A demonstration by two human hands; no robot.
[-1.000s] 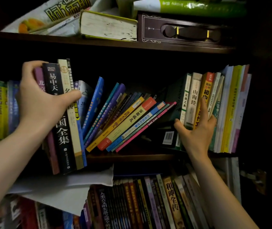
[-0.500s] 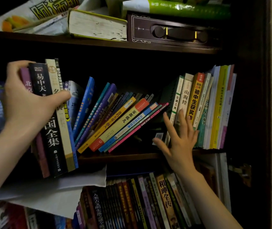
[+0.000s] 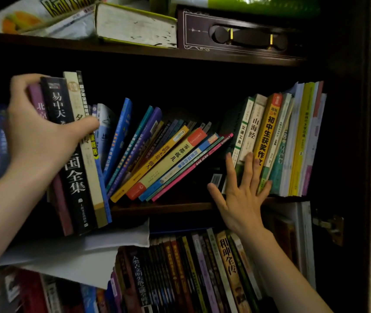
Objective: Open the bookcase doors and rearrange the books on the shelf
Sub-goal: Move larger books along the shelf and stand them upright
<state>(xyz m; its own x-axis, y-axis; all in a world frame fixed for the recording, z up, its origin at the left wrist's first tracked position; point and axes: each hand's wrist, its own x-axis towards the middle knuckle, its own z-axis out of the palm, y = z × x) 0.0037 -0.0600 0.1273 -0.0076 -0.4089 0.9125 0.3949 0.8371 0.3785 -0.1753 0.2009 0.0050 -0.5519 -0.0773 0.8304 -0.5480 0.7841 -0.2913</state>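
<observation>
A dark wooden bookcase (image 3: pixel 347 132) fills the view, dimly lit, its doors already out of the way, so the opening part of the task looks done; a hinge (image 3: pixel 329 224) shows at its right side. The middle shelf (image 3: pixel 162 205) is the one being worked on, and it is far from tidy.

The left hand (image 3: pixel 38 134) is closed around a clutch of tall books (image 3: pixel 71 154) at the left end of that shelf, fingers over their tops and thumb pressed across the spines. These books hang forward past the shelf's front edge, their lower ends dropping below it, so they seem partly drawn out.

In the middle of the shelf a row of thin leaning books (image 3: pixel 157 159) slants to the right, with a dark gap between them and the upright group (image 3: pixel 277 143) at the right end. The right hand (image 3: pixel 241 197) is spread flat and grips nothing; its fingertips (image 3: pixel 251 159) rest against the lower spines of the leftmost upright books, the palm in front of the shelf's front edge.

Judging by this, the rearranging is at an early to middle stage: the leaning row needs standing up, the gap closing, and the pulled-out books resettling.
</observation>
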